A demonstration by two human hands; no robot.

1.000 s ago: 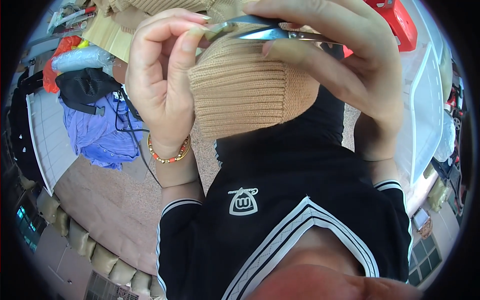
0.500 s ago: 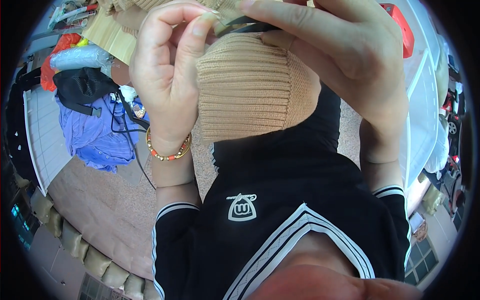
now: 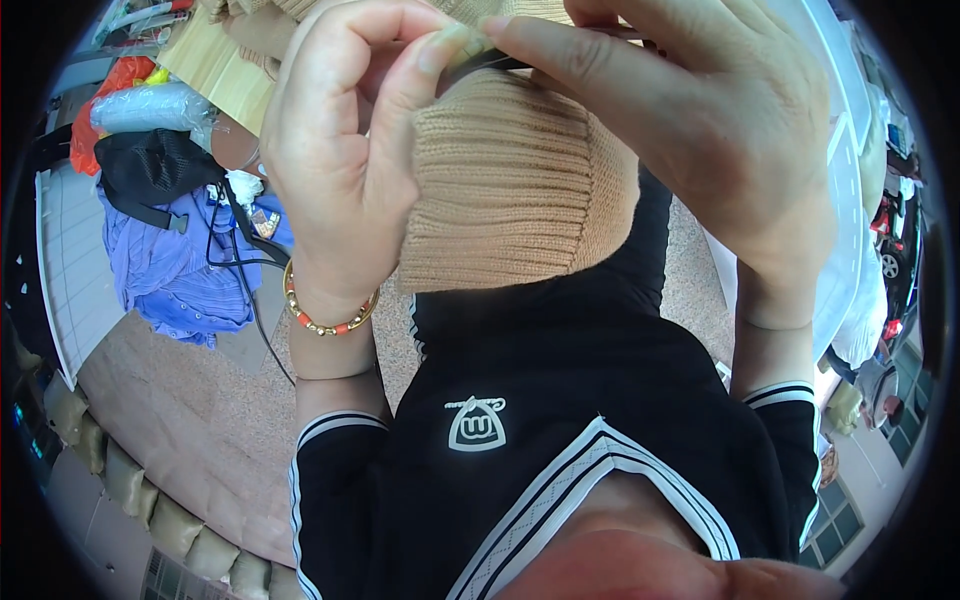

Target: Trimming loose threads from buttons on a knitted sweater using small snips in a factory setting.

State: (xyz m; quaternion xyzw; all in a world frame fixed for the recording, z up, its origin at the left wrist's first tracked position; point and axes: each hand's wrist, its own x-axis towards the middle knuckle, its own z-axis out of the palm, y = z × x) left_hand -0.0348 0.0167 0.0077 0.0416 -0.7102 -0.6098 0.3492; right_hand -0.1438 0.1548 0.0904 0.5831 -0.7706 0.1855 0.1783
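Note:
A tan ribbed knitted piece (image 3: 510, 180), with a seam down its right part, hangs below my hands in front of my black trousers. At its top edge my left hand (image 3: 350, 150) is closed, thumb and forefinger pinched on a pale bit that looks like the knit's edge or a yarn end. My right hand (image 3: 690, 130) is closed round dark, narrow-bladed snips (image 3: 503, 63), mostly hidden by its fingers. The blades lie along the knit's top edge. The fingertips of both hands meet there, and the snips' tips are hidden behind them.
More tan knitwear (image 3: 265, 35) lies on a wooden board (image 3: 215, 65) at the far left. Nearby are a plastic-wrapped roll (image 3: 150, 108), a black bag (image 3: 150, 175) with a strap, and blue cloth (image 3: 180, 265). A white-edged surface (image 3: 850, 200) stands at the right.
My left fingertips have moved right to meet the right hand's. The snips' blades, seen apart before, now show as one dark strip. The whole view has shifted slightly.

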